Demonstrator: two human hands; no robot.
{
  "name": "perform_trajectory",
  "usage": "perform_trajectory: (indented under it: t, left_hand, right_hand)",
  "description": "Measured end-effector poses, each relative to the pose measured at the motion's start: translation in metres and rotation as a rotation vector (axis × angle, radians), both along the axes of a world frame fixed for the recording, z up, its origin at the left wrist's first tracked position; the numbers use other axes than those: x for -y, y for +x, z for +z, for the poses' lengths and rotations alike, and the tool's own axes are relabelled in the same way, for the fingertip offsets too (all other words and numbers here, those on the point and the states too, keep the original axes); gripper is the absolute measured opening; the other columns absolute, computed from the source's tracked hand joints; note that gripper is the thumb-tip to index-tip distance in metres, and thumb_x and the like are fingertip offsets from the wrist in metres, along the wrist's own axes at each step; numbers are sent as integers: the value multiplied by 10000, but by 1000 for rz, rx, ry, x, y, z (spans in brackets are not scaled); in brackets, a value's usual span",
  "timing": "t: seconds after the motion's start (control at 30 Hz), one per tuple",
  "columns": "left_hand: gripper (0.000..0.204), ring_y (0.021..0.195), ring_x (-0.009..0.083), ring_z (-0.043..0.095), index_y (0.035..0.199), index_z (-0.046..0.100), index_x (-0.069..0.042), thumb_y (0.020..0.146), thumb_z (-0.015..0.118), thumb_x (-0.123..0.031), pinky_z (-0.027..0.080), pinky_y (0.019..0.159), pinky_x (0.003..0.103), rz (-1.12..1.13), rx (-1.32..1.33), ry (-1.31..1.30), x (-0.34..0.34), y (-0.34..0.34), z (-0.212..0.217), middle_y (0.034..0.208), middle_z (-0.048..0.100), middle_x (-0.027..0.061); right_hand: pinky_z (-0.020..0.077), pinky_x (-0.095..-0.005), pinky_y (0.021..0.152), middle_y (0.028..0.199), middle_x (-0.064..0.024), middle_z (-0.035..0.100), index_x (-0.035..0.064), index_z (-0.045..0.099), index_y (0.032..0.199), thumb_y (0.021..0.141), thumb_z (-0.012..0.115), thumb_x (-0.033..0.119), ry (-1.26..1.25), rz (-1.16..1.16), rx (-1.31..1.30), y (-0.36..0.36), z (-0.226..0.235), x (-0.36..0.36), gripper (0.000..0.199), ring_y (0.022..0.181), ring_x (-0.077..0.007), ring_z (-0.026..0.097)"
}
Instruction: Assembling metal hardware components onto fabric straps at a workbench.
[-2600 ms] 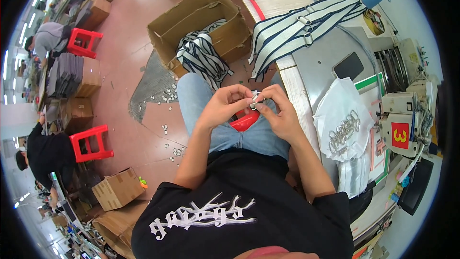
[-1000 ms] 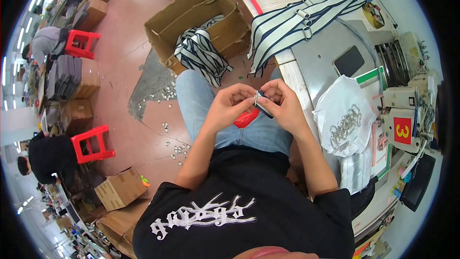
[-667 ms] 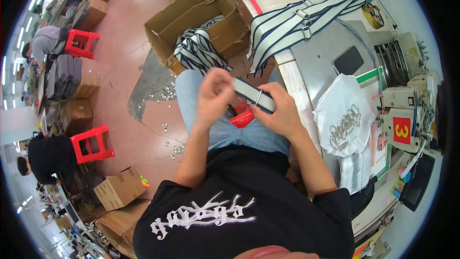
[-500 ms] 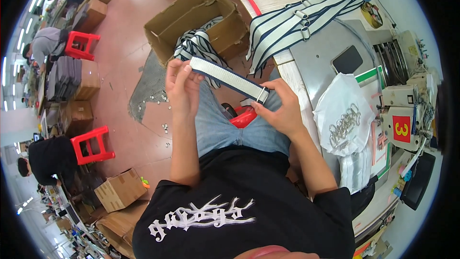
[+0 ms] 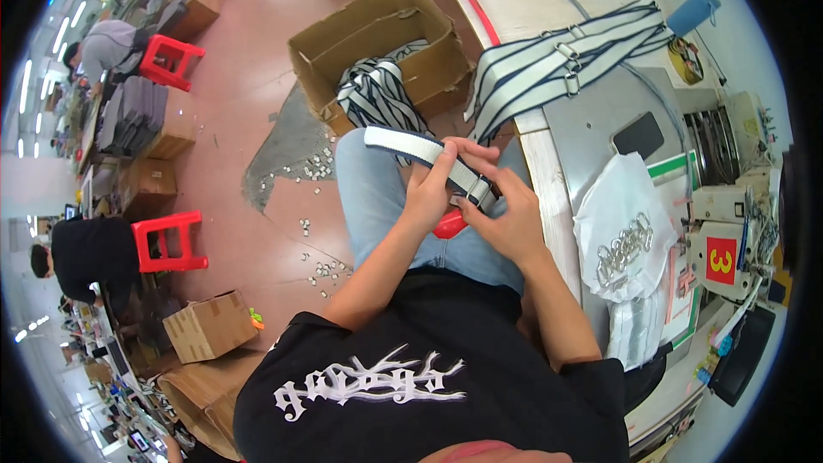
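Over my lap I hold a white strap with dark edges point(image 5: 405, 142). My left hand point(image 5: 437, 186) grips its middle, fingers curled over it. My right hand point(image 5: 506, 214) pinches the strap's near end, where a small metal buckle point(image 5: 480, 195) sits. The strap's free end sticks out to the left above my jeans. A red object point(image 5: 449, 224) lies on my thigh under both hands.
A cardboard box point(image 5: 377, 34) with striped straps stands on the floor ahead. More striped straps point(image 5: 557, 60) lie on the work table point(image 5: 591, 133) at my right, beside a white bag of metal buckles point(image 5: 621, 244) and a sewing machine point(image 5: 729, 231). Red stools point(image 5: 167, 240) and seated people are at left.
My hands were close together working a small part. My left hand then pulled the strap out to the left, and now it has slid back along it toward my right hand.
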State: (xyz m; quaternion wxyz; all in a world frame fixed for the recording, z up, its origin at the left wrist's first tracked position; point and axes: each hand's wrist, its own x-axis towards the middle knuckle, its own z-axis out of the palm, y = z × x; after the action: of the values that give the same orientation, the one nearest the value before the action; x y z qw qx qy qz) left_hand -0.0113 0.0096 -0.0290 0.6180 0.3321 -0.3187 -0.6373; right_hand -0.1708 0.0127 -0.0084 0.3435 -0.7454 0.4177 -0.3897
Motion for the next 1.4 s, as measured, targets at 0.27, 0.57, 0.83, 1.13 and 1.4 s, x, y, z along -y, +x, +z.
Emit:
perform_trajectory:
  t: [0.27,0.57,0.83,1.13,1.4]
  left_hand:
    - [306,616,144,477,971,583,-88,1142,454,-307,524,831,425,406,-406,-190,58,99,16,653,390,-38]
    - [293,626,128,435,990,582,-93,1151,434,-289,467,818,371,612,-90,-194,63,264,-5,645,385,-49]
    - [479,920,170,684,1248,684,34,1004,703,-377,551,845,327,402,990,496,31,268,-67,1012,731,74]
    - [344,1095,222,699,1157,678,6,917,794,-211,543,965,359,-313,732,-147,0,50,-11,1131,745,108]
    - [279,777,135,665,985,668,-38,811,873,-111,506,702,277,-84,1045,-424,43,125,54,847,680,32]
  right_hand:
    - [557,-399,705,914,-138,662,-4,677,1083,773,891,186,27,30,1,-5,-1,-2,422,785,-326,673]
    - [560,-395,737,950,-129,670,7,679,1099,782,876,237,31,170,-48,7,-8,-6,437,840,-321,690]
    - [552,-390,765,967,-133,662,7,668,1126,805,886,236,89,144,-22,3,-8,3,450,857,-325,671]
    - [561,-435,863,1210,-164,640,65,517,1367,829,856,180,84,236,-36,5,-24,7,646,1061,-363,677]
    - [558,-365,852,1059,-131,723,63,543,1358,820,869,151,588,221,-51,-18,14,11,635,973,-301,727]
